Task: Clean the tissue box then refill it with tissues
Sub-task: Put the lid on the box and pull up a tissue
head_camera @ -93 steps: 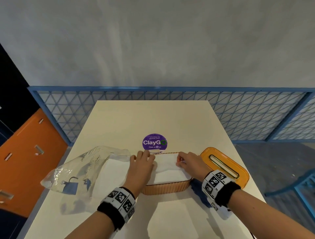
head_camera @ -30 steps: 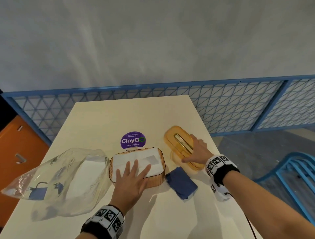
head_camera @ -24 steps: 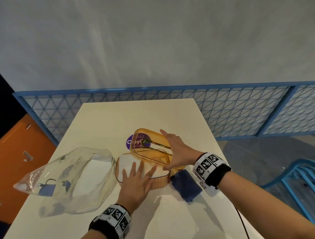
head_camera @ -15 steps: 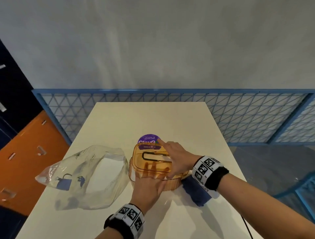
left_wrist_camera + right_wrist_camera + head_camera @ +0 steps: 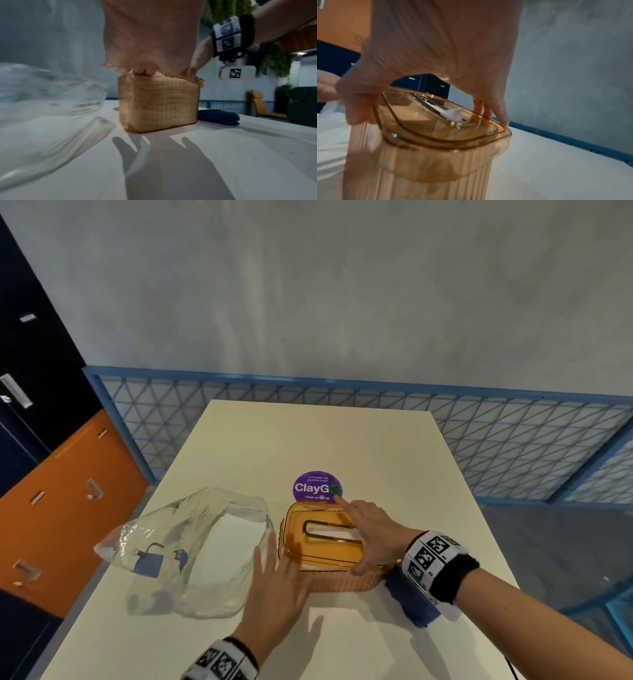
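An orange see-through tissue box stands on the cream table, filled with white tissues. Its slotted lid lies on top, slightly askew. My right hand grips the lid, thumb on the near edge and fingers on the far edge. In the right wrist view a bit of tissue shows through the slot of the lid. My left hand lies flat with straight fingers beside the box's left end. In the left wrist view its fingertips touch the top rim of the box.
A clear plastic bag holding more white tissues lies left of the box, partly under my left hand. A folded blue cloth sits right of the box beneath my right wrist. A purple round sticker is just behind the box. A blue mesh railing borders the table.
My right hand lifted the lid from the table at the right and set it onto the box. My left hand slid off the tissues to the box's left end.
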`<action>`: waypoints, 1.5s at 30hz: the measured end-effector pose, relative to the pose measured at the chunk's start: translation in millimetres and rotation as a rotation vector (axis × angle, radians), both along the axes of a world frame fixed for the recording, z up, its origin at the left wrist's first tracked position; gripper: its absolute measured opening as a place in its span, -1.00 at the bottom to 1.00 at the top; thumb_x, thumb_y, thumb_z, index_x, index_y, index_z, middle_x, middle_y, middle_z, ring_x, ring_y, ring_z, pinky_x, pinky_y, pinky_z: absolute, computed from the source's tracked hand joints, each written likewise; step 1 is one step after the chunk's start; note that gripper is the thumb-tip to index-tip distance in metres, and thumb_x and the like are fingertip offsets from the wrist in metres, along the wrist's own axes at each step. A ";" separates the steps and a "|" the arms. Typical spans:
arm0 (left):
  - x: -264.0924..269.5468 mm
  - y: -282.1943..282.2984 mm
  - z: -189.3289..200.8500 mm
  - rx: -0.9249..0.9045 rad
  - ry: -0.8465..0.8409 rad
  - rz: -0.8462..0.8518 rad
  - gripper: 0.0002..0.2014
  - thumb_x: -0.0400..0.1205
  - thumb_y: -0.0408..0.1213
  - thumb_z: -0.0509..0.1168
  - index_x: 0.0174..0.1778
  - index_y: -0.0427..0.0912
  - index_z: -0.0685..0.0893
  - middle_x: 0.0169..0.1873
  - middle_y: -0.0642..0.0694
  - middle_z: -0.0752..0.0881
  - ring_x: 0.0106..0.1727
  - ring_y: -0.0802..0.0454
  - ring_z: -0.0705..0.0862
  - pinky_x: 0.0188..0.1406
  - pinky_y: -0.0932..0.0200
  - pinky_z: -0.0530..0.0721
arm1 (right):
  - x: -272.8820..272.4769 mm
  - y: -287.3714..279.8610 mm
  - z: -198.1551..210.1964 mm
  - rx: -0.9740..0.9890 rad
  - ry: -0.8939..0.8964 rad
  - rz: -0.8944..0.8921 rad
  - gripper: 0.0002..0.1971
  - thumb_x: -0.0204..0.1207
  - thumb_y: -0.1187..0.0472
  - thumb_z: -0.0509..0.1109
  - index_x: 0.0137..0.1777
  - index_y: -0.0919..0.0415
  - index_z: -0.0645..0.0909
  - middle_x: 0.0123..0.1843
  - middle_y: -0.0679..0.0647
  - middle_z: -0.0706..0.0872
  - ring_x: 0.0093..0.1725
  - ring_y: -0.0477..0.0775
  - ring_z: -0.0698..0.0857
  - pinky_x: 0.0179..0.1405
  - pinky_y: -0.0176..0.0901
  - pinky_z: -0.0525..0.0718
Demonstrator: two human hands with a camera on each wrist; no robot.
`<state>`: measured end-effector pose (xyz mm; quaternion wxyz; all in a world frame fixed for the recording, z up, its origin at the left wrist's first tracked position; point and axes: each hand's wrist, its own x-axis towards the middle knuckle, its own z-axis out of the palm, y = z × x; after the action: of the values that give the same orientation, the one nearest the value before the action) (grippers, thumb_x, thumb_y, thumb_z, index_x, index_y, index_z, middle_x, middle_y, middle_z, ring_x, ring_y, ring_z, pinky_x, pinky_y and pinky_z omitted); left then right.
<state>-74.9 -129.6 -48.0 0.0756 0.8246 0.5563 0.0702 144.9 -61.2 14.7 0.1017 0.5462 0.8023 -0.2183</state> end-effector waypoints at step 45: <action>56.6 97.0 56.1 -0.283 0.079 -0.319 -0.73 0.64 -0.03 0.18 0.16 -0.02 0.65 0.39 0.02 0.35 0.44 -0.06 0.22 0.41 -0.18 0.20 | 25.3 -17.6 -7.7 0.189 0.268 -0.263 -0.79 0.59 0.18 0.30 0.18 0.20 0.60 0.23 0.07 0.60 0.15 -0.02 0.50 0.10 -0.32 0.38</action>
<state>-18.3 -32.6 8.1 0.1789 0.8854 0.4257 -0.0538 170.2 -78.8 7.0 -0.0872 0.6196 0.7472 -0.2241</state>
